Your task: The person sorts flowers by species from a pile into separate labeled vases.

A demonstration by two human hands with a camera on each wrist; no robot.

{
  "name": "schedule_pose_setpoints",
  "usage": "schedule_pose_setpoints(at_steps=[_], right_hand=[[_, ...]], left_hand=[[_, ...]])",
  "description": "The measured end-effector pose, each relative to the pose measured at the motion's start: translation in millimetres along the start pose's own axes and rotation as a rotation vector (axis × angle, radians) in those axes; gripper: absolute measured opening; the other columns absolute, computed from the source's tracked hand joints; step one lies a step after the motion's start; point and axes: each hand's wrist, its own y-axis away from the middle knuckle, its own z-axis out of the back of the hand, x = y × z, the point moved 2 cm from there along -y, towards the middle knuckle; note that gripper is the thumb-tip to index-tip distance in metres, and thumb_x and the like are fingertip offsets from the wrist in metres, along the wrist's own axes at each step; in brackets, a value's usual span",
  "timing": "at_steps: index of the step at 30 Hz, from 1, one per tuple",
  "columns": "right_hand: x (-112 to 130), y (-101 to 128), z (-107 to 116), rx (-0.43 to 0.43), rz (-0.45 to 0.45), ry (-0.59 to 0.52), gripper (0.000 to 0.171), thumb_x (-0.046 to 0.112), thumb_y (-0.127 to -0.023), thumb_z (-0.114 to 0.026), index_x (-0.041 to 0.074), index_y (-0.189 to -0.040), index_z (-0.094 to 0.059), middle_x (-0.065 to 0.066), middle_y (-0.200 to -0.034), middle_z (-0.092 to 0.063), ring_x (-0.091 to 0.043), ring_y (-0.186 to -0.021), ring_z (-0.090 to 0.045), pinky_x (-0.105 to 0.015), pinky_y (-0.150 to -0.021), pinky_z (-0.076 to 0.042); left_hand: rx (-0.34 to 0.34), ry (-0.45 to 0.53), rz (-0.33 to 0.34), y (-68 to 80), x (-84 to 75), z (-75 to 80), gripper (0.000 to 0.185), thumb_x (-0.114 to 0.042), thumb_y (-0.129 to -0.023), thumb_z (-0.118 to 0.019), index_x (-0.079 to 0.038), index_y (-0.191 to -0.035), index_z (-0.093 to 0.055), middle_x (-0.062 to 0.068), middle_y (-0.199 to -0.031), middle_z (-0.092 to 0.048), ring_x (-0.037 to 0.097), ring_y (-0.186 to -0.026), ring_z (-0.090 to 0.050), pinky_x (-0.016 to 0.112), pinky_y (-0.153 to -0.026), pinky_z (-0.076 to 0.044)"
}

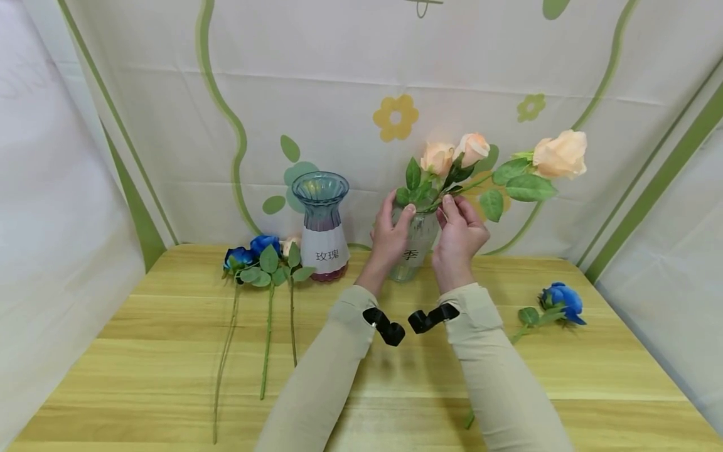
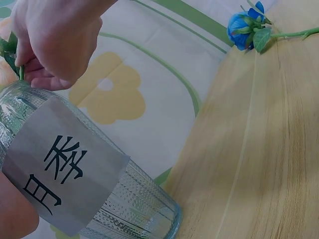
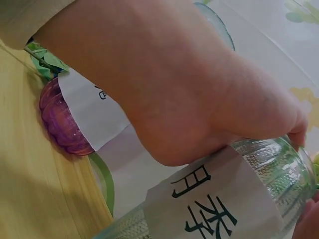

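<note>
A clear ribbed glass vase (image 1: 417, 246) with a paper label stands at the back middle of the wooden table (image 1: 395, 383). My left hand (image 1: 395, 216) wraps around its left side near the rim; the right wrist view shows that left hand (image 3: 199, 89) on the glass vase (image 3: 259, 174). My right hand (image 1: 449, 204) pinches a green stem at the vase mouth. In the left wrist view, the right hand (image 2: 50, 40) is just above the vase rim (image 2: 20, 92). Three peach roses (image 1: 473, 148) rise from the vase, and one peach rose (image 1: 561, 154) leans far right.
A blue-topped, purple-based vase (image 1: 322, 226) with a label stands left of the clear one. Several blue roses (image 1: 248, 257) with long stems lie at the table's left. One blue rose (image 1: 560, 301) lies at the right. Cloth walls enclose the table.
</note>
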Motion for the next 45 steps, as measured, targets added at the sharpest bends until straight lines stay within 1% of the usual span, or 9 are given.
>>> schedule_pose_setpoints(at_steps=[7, 12, 16, 21, 24, 28, 32, 39, 45], right_hand=[[-12, 5, 3, 0.012, -0.066, 0.065, 0.022, 0.009, -0.095, -0.08, -0.003, -0.113, -0.079, 0.0, -0.103, -0.072, -0.016, -0.118, -0.061, -0.029, -0.107, -0.047], [-15, 6, 8, 0.049, -0.085, 0.071, 0.031, 0.014, -0.096, -0.079, -0.001, -0.123, -0.076, -0.001, -0.117, -0.069, -0.018, -0.129, -0.056, -0.033, -0.116, -0.042], [-19, 9, 18, 0.069, -0.129, 0.073, 0.027, 0.017, -0.096, -0.08, 0.009, -0.122, -0.079, 0.003, -0.123, -0.071, -0.014, -0.122, -0.058, -0.032, -0.108, -0.04], [-26, 12, 32, 0.063, -0.153, 0.101, 0.005, 0.018, -0.094, -0.084, 0.02, -0.098, -0.082, 0.012, -0.098, -0.075, -0.009, -0.099, -0.062, -0.027, -0.087, -0.039], [-28, 13, 39, 0.099, -0.152, 0.116, 0.007, 0.017, -0.094, -0.083, 0.021, -0.1, -0.081, 0.013, -0.095, -0.075, -0.009, -0.098, -0.063, -0.028, -0.09, -0.041], [-32, 14, 50, 0.167, -0.166, 0.131, 0.025, 0.016, -0.097, -0.079, 0.012, -0.122, -0.076, 0.009, -0.113, -0.077, -0.01, -0.109, -0.064, -0.036, -0.103, -0.042], [-34, 15, 56, 0.2, -0.165, 0.175, 0.036, 0.017, -0.099, -0.078, 0.006, -0.132, -0.07, 0.005, -0.127, -0.074, -0.009, -0.117, -0.065, -0.037, -0.107, -0.044], [-30, 15, 52, 0.186, -0.147, 0.166, 0.027, 0.02, -0.096, -0.081, 0.011, -0.121, -0.075, 0.011, -0.109, -0.078, -0.009, -0.11, -0.067, -0.029, -0.094, -0.047], [-34, 15, 54, 0.203, -0.194, 0.184, 0.026, 0.019, -0.098, -0.079, 0.013, -0.123, -0.074, 0.014, -0.107, -0.077, -0.008, -0.109, -0.064, -0.036, -0.105, -0.042]], left_hand=[[-0.007, 0.01, -0.006, 0.1, -1.5, -2.9, 0.06, -0.04, -0.107, -0.053, -0.024, -0.163, -0.04, 0.003, -0.168, -0.046, 0.027, -0.159, -0.036, 0.066, -0.129, -0.002], [-0.007, 0.011, -0.008, 0.1, -2.5, -4.3, 0.058, -0.04, -0.107, -0.052, -0.027, -0.162, -0.04, 0.001, -0.168, -0.045, 0.026, -0.159, -0.036, 0.066, -0.129, -0.001], [-0.008, 0.014, 0.0, 0.1, -1.4, -3.5, 0.058, -0.041, -0.107, -0.053, -0.028, -0.163, -0.039, 0.001, -0.168, -0.044, 0.026, -0.159, -0.035, 0.066, -0.13, 0.0], [-0.007, 0.018, 0.002, 0.4, 0.0, -1.2, 0.059, -0.043, -0.108, -0.052, -0.029, -0.163, -0.038, 0.0, -0.17, -0.042, 0.027, -0.161, -0.033, 0.07, -0.129, 0.004], [-0.005, 0.015, 0.003, 0.4, 0.1, -0.6, 0.059, -0.044, -0.107, -0.052, -0.031, -0.163, -0.038, -0.001, -0.172, -0.039, 0.026, -0.162, -0.031, 0.07, -0.129, 0.005], [-0.003, 0.008, 0.006, 1.0, -0.6, 0.0, 0.06, -0.045, -0.107, -0.052, -0.031, -0.163, -0.038, -0.001, -0.172, -0.038, 0.026, -0.162, -0.03, 0.07, -0.129, 0.004], [-0.007, 0.01, 0.002, 1.5, -1.4, 0.9, 0.06, -0.044, -0.107, -0.053, -0.029, -0.163, -0.039, -0.001, -0.172, -0.038, 0.027, -0.162, -0.031, 0.07, -0.129, 0.003], [-0.001, 0.009, -0.006, 1.4, -0.9, 0.5, 0.059, -0.044, -0.107, -0.052, -0.03, -0.163, -0.039, -0.001, -0.172, -0.038, 0.026, -0.162, -0.031, 0.07, -0.129, 0.003], [-0.004, 0.012, -0.016, 1.3, -1.0, 0.7, 0.058, -0.043, -0.107, -0.053, -0.029, -0.162, -0.041, -0.002, -0.171, -0.039, 0.026, -0.161, -0.032, 0.069, -0.128, 0.0]])
